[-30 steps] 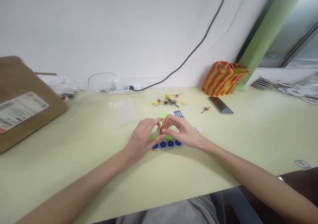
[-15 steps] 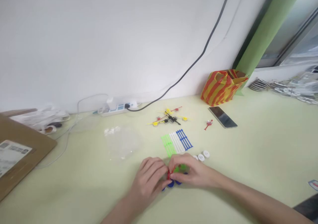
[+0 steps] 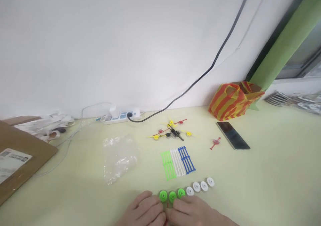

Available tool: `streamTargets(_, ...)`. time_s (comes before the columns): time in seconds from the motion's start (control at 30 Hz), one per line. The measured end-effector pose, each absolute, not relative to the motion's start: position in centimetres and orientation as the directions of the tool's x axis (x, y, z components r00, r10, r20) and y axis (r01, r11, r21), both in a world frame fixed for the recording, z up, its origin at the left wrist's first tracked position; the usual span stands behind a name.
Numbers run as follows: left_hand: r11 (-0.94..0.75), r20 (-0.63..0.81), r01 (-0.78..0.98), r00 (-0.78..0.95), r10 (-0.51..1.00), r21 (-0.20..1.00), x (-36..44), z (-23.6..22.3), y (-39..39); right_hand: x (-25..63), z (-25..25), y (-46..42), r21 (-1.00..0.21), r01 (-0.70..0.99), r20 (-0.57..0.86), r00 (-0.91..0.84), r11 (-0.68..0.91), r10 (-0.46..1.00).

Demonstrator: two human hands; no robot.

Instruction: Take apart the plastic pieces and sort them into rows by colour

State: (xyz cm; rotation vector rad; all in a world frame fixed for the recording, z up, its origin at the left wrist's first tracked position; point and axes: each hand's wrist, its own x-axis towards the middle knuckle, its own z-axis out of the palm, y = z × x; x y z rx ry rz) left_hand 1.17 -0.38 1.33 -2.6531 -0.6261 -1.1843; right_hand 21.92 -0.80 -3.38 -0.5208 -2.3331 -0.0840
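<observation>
My left hand (image 3: 146, 210) and my right hand (image 3: 192, 212) meet at the bottom edge, fingers curled and fingertips together. A small red plastic piece (image 3: 168, 205) shows between them as a sliver; the fingers hide most of it. Just beyond the fingertips are green round discs (image 3: 163, 196) with raised centres, and white discs (image 3: 196, 187) continue the row to the right. Farther back lie plastic arrows side by side: green arrows (image 3: 168, 165), white arrows (image 3: 178, 162) and blue arrows (image 3: 187, 160).
Behind the arrows lies a cluster of black, yellow and red arrow spinners (image 3: 175, 132). A red spinner (image 3: 215, 143) lies near a phone (image 3: 233, 135). Around them are a striped bag (image 3: 234, 100), a clear plastic bag (image 3: 120, 157), a power strip (image 3: 122, 115) and a cardboard box (image 3: 25, 165).
The view has tilted upward, so everything sits lower in it and the hands reach the bottom edge. The green discs are uncovered; the blue discs no longer show. Both hands stay together at the red piece.
</observation>
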Motion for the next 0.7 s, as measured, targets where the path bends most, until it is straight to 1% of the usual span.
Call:
streamTargets(0.13,-0.925,0.742,0.376,0.635,0.215,-0.054,1.0,1.3,-0.9,22.7,-1.0,-1.7,-0.101,0.375,0.667,-0.661,0.922,0.342)
streamTargets(0.27,-0.929,0.727,0.367,0.648,0.227,-0.037,0.4,0.9,-1.0,22.3,-0.4,-2.5,-0.023,0.383,0.678,-0.673,0.924,0.296)
streamTargets(0.3,-0.935,0.726,0.354,0.651,0.220,-0.033,0.3,0.8,-0.9,22.0,-0.6,-2.6,-0.028,0.390,0.691,-0.658,0.920,0.300)
streamTargets(0.4,-0.947,0.738,0.317,0.650,0.181,-0.047,0.1,0.5,-0.4,21.5,-1.1,-2.8,-0.097,0.426,0.730,-0.584,0.900,0.355)
streamTargets(0.47,-0.946,0.750,0.315,0.643,0.155,-0.075,0.2,0.2,-0.1,21.6,-1.3,-2.8,-0.094,0.438,0.728,-0.582,0.894,0.361)
streamTargets(0.67,-0.920,0.733,0.288,0.680,0.001,-0.265,0.8,-0.2,0.5,23.2,-0.8,-2.3,0.083,0.445,0.686,-0.674,0.892,0.272)
streamTargets(0.7,-0.915,0.721,0.287,0.693,-0.007,-0.284,0.9,-0.2,0.6,23.4,-0.6,-2.2,0.112,0.442,0.672,-0.694,0.890,0.260)
